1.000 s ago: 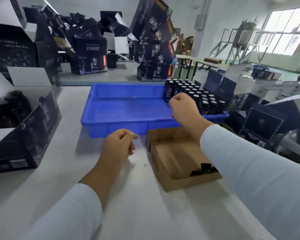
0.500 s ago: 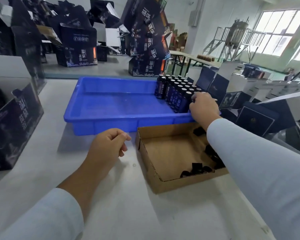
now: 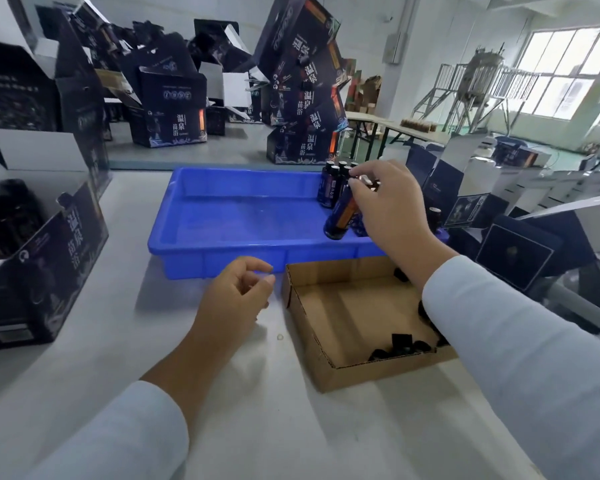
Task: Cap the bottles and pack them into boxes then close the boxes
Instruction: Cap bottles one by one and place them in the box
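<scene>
Presently, a dark bottle (image 3: 340,216) is pinched near its neck by the fingers (image 3: 359,190) of the right hand (image 3: 392,206), and it is held tilted above the right end of the blue tray (image 3: 222,258), its base clear of the tray floor. The top of this bottle is hidden behind the fingers, so whether it carries a cap cannot be told, though it appears uncapped. Behind it, a small cluster of capped bottles (image 3: 335,178) is stood upright in the tray's far right corner. The fingers of the left hand (image 3: 236,299) are loosely curled around nothing, and the hand is held just above the pale surface (image 3: 118,341), between the tray and the shallow cardboard tray (image 3: 326,372). In that cardboard tray a few loose black caps (image 3: 400,342) are gathered along the near and right walls, partly covered by the right sleeve (image 3: 499,341). A dark printed box (image 3: 49,258) is stood open at the left, well apart from the hands. From here, the tilted bottle could be spilled if it is open and swung quickly, or the standing bottles could be knocked over by the knuckles as the bottle is drawn out beside them.
</scene>
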